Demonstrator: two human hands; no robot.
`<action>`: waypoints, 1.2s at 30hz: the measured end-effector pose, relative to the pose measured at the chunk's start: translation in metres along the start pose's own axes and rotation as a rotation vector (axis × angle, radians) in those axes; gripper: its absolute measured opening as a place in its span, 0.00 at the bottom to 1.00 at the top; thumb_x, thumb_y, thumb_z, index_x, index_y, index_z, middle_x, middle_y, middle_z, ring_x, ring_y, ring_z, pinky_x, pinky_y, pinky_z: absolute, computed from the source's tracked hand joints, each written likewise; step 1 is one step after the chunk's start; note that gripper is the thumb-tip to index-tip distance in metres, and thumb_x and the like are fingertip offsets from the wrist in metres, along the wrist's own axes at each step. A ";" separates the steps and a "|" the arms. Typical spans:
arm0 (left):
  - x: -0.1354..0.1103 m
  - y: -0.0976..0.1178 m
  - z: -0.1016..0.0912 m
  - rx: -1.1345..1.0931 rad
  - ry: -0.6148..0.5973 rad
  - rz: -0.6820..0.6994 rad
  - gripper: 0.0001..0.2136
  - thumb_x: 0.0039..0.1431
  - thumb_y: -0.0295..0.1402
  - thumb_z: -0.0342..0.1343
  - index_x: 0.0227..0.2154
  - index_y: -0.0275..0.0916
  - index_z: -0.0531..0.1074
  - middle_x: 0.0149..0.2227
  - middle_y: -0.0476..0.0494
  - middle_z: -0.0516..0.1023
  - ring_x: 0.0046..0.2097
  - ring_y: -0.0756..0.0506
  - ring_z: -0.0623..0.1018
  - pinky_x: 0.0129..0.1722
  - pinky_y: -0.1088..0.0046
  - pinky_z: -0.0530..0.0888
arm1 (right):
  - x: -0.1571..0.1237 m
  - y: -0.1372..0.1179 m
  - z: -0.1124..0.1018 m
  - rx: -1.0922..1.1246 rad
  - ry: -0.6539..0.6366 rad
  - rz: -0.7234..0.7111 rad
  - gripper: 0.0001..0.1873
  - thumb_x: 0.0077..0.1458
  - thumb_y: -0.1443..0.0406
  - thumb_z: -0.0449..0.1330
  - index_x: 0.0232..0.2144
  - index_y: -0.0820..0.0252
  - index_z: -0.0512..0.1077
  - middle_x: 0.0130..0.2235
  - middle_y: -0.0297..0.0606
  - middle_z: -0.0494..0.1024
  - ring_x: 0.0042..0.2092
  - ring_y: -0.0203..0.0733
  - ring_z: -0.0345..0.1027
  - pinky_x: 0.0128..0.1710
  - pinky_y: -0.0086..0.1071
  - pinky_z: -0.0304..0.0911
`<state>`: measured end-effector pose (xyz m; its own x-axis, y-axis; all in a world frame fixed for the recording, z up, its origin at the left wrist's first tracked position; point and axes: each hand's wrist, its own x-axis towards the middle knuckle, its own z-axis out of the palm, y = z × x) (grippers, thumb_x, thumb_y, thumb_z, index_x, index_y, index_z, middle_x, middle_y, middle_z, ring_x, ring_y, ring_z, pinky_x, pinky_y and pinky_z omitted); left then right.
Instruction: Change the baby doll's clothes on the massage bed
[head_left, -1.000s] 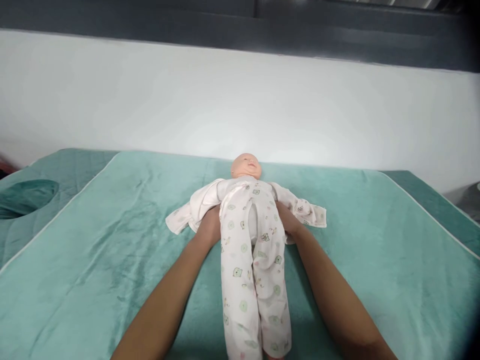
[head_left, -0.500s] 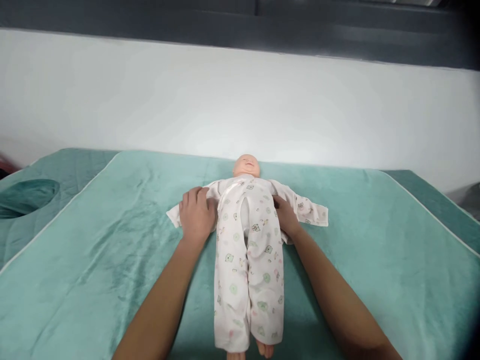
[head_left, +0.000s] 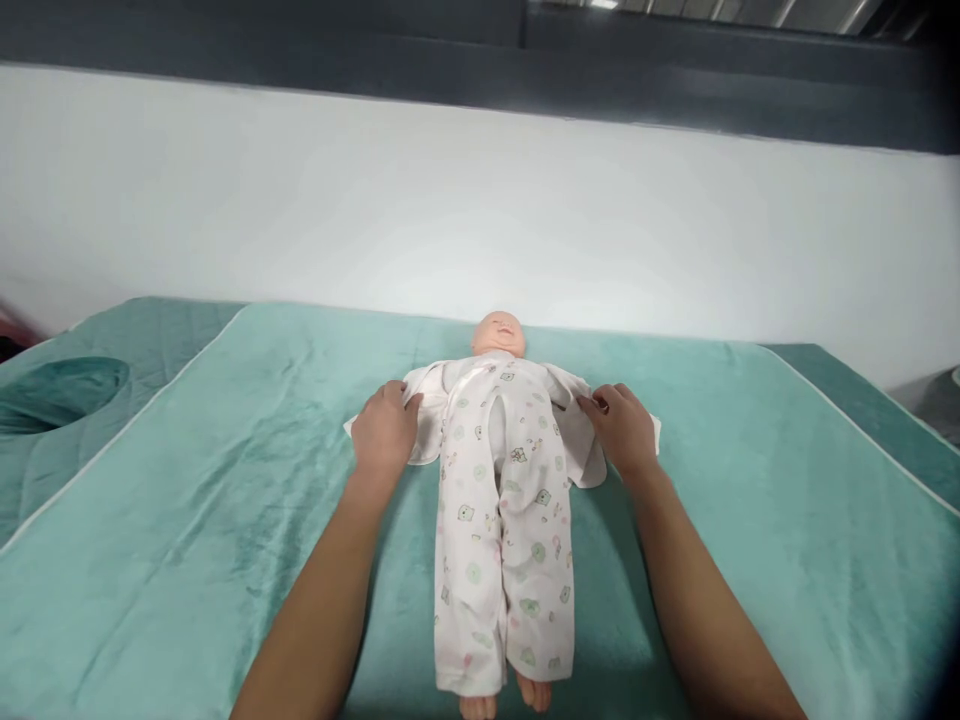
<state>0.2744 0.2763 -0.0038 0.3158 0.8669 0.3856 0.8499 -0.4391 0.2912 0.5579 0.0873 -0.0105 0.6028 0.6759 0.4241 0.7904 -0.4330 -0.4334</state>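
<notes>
A baby doll lies on its back, head towards the wall and bare feet nearest me. Printed white pants cover its legs and reach high up the chest. Under them is a white baby shirt, its sleeves spread and its side flaps showing at both sides of the pants. To the left, my left hand is closed on the shirt at the sleeve, thumb towards the doll. My right hand pinches the shirt cloth near the other sleeve. Both hands partly cover the sleeves, and some fingertips are hidden.
A green plush cover with light piping lies under the doll, with slight wrinkles at left. A darker green rounded piece of cloth is at the far left. Behind the bed stands a white wall with a dark band above.
Both hands have moved outward from the doll's sides, the right one more. The shirt's side flaps now show spread beside the pants. The view has shifted slightly.
</notes>
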 end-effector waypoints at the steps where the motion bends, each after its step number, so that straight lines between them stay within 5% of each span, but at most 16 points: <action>1: 0.000 0.002 0.000 -0.089 0.036 0.037 0.15 0.65 0.40 0.47 0.48 0.37 0.70 0.44 0.37 0.75 0.45 0.38 0.74 0.38 0.65 0.67 | 0.000 -0.002 0.000 0.070 0.010 -0.032 0.17 0.60 0.52 0.54 0.29 0.58 0.67 0.33 0.37 0.70 0.36 0.40 0.61 0.33 0.33 0.51; 5: -0.004 0.010 -0.004 -0.581 0.110 0.072 0.12 0.64 0.39 0.50 0.41 0.39 0.73 0.37 0.44 0.74 0.37 0.47 0.71 0.38 0.71 0.67 | 0.003 -0.009 -0.006 0.468 -0.026 0.103 0.18 0.58 0.50 0.56 0.32 0.58 0.67 0.28 0.34 0.68 0.30 0.38 0.59 0.31 0.32 0.54; 9: -0.005 0.008 -0.011 -1.149 -0.108 -0.057 0.13 0.57 0.43 0.58 0.39 0.40 0.73 0.31 0.48 0.69 0.30 0.51 0.67 0.30 0.76 0.65 | 0.004 -0.003 -0.021 1.020 -0.337 0.314 0.21 0.52 0.48 0.61 0.36 0.57 0.64 0.30 0.34 0.70 0.28 0.38 0.62 0.27 0.31 0.59; 12: -0.004 0.002 -0.017 -1.371 -0.231 -0.099 0.15 0.53 0.41 0.63 0.41 0.40 0.72 0.29 0.50 0.66 0.26 0.53 0.64 0.25 0.78 0.62 | 0.004 -0.003 -0.031 1.250 -0.537 0.286 0.22 0.49 0.54 0.66 0.41 0.57 0.65 0.40 0.39 0.74 0.35 0.41 0.70 0.35 0.34 0.66; 18: -0.011 0.009 -0.027 -1.169 -0.519 0.187 0.13 0.55 0.40 0.61 0.40 0.39 0.74 0.29 0.49 0.67 0.30 0.52 0.66 0.29 0.77 0.63 | 0.002 -0.057 -0.046 1.172 -0.487 0.062 0.21 0.53 0.57 0.64 0.47 0.54 0.66 0.41 0.36 0.74 0.34 0.37 0.69 0.32 0.30 0.65; 21: -0.011 0.014 -0.022 -0.974 -0.324 0.183 0.13 0.61 0.43 0.55 0.39 0.38 0.74 0.32 0.46 0.72 0.33 0.49 0.70 0.34 0.74 0.66 | 0.003 -0.086 -0.060 0.945 -0.927 -0.245 0.22 0.57 0.56 0.60 0.51 0.57 0.68 0.38 0.38 0.76 0.32 0.37 0.69 0.30 0.29 0.63; 23: -0.008 0.014 -0.015 -0.752 -0.075 0.108 0.15 0.64 0.44 0.50 0.41 0.38 0.73 0.38 0.43 0.75 0.38 0.46 0.72 0.39 0.70 0.67 | 0.009 -0.093 -0.062 0.880 -1.051 -0.315 0.22 0.60 0.52 0.56 0.50 0.59 0.69 0.36 0.39 0.77 0.30 0.37 0.69 0.28 0.30 0.61; 25: -0.005 0.013 -0.009 -0.562 0.006 0.036 0.18 0.64 0.46 0.48 0.46 0.39 0.72 0.40 0.42 0.76 0.40 0.43 0.73 0.41 0.68 0.66 | 0.019 -0.092 -0.053 0.865 -0.768 -0.203 0.21 0.62 0.49 0.52 0.40 0.60 0.70 0.31 0.38 0.75 0.27 0.35 0.65 0.27 0.29 0.58; 28: -0.003 0.013 -0.004 -0.564 -0.154 -0.009 0.20 0.63 0.50 0.47 0.46 0.40 0.70 0.36 0.45 0.75 0.37 0.44 0.73 0.38 0.69 0.66 | 0.033 -0.091 -0.022 0.647 -0.246 -0.006 0.24 0.61 0.46 0.50 0.26 0.60 0.65 0.27 0.35 0.71 0.27 0.35 0.60 0.29 0.30 0.55; 32: -0.003 0.014 0.001 -0.817 -0.319 0.034 0.17 0.60 0.50 0.53 0.34 0.39 0.67 0.29 0.51 0.66 0.32 0.50 0.66 0.33 0.74 0.63 | 0.034 -0.105 0.019 0.336 -0.177 -0.025 0.23 0.57 0.45 0.53 0.28 0.57 0.62 0.29 0.34 0.71 0.30 0.38 0.61 0.30 0.31 0.50; 36: -0.005 0.015 -0.002 -1.026 -0.199 -0.039 0.15 0.58 0.45 0.58 0.32 0.38 0.66 0.28 0.52 0.62 0.30 0.52 0.63 0.31 0.77 0.62 | 0.029 -0.113 0.027 0.314 -0.219 -0.074 0.23 0.56 0.44 0.53 0.31 0.57 0.58 0.31 0.31 0.70 0.30 0.38 0.60 0.29 0.31 0.48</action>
<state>0.2849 0.2651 0.0005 0.4382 0.8673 0.2359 0.1247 -0.3186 0.9397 0.4833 0.1725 0.0292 0.4808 0.8246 0.2983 0.7384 -0.1972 -0.6449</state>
